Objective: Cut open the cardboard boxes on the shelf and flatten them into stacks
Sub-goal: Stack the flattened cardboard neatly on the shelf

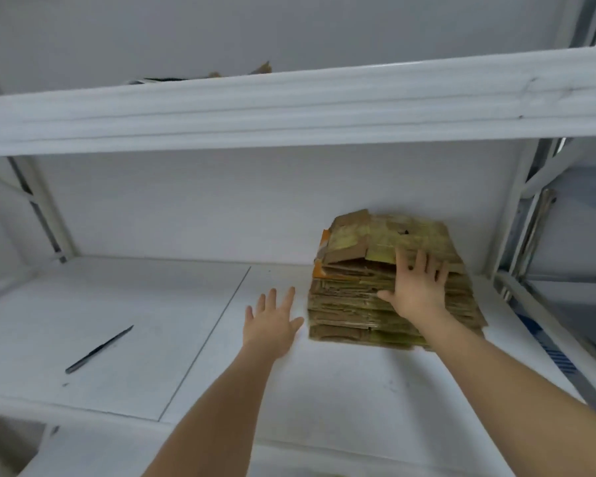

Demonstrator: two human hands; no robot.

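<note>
One stack of flattened cardboard boxes [386,270] sits on the white shelf [324,380] under the right hand [415,287], and one dark knife [98,349] lies well to the left of the left hand [272,321], while a few cardboard scraps [255,70] show on the upper shelf [289,108] above both hands. The right hand lies flat with fingers spread against the stack's front and top edge, gripping nothing. The left hand hovers open, fingers straight, just beside the stack's left side, holding nothing.

a storeroom: bare white metal shelving [289,108] against plain walls, flattened cardboard [375,270] stacked.
</note>
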